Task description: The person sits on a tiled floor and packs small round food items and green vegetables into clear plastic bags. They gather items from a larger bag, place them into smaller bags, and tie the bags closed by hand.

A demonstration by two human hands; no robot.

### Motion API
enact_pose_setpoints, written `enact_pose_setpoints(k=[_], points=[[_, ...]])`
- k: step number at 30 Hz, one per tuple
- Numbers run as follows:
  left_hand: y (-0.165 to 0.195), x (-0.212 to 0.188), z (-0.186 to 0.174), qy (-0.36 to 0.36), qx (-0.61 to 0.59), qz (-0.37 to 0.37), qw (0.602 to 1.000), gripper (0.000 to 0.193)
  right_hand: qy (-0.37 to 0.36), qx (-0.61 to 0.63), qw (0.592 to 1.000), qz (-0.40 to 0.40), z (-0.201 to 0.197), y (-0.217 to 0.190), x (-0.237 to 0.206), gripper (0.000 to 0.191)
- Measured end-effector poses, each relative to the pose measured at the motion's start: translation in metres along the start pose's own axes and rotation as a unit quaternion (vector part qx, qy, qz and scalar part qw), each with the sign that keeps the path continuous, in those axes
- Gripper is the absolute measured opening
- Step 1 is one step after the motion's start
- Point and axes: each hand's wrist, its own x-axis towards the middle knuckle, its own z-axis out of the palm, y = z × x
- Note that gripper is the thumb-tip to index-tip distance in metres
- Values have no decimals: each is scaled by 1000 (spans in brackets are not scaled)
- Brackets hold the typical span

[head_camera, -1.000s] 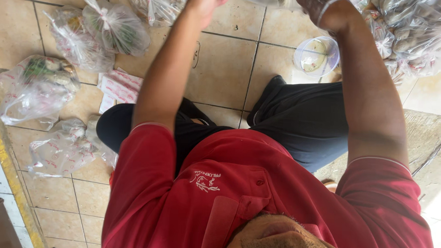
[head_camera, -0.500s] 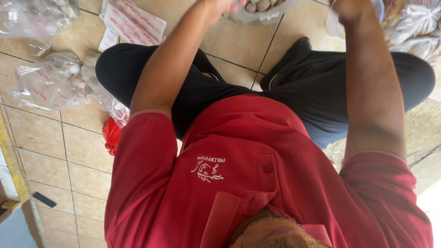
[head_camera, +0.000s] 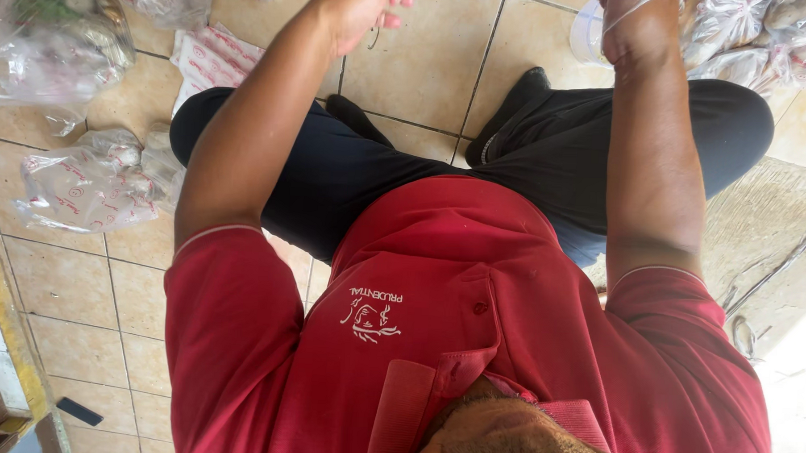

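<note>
Both hands (head_camera: 361,11) (head_camera: 638,29) above plastic bags (head_camera: 758,42)

Floor (head_camera: 409,66): beige square tiles with dark grout lines.
Left side bags (head_camera: 87,184): clear plastic bags with red print, lying on the tiles.
Upper left bag (head_camera: 57,31): clear, green contents.
Printed sheets (head_camera: 212,59): white with red marks, flat on floor.
Yellow edge (head_camera: 3,302): borders the tiles, left.

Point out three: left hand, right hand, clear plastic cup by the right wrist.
left hand (head_camera: 361,11), head view, on the knuckles of the curled hand.
right hand (head_camera: 633,34), head view, on the wrist end, the rest cut off by the frame.
clear plastic cup (head_camera: 587,32), head view, on its visible left wall.
</note>
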Motion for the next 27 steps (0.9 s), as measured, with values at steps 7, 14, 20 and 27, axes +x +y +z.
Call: enact_pose_setpoints(k=[7, 14, 20, 27], points=[[-42, -25, 25, 71, 26, -49, 996, 68, -156, -239, 936, -204, 30, -39, -13, 42], [-62, -20, 27, 56, 157, -27, 986, 62, -209, -308, 908, -191, 33, -44, -14, 46], [-61, -8, 24, 92, 133, 11, 987, 50, -197, -247, 938, -145, 29, -43, -21, 43], [-44, 8, 23, 98, 100, 115, 983, 46, -124, -158, 977, -69, 40, -15, 14, 28]])
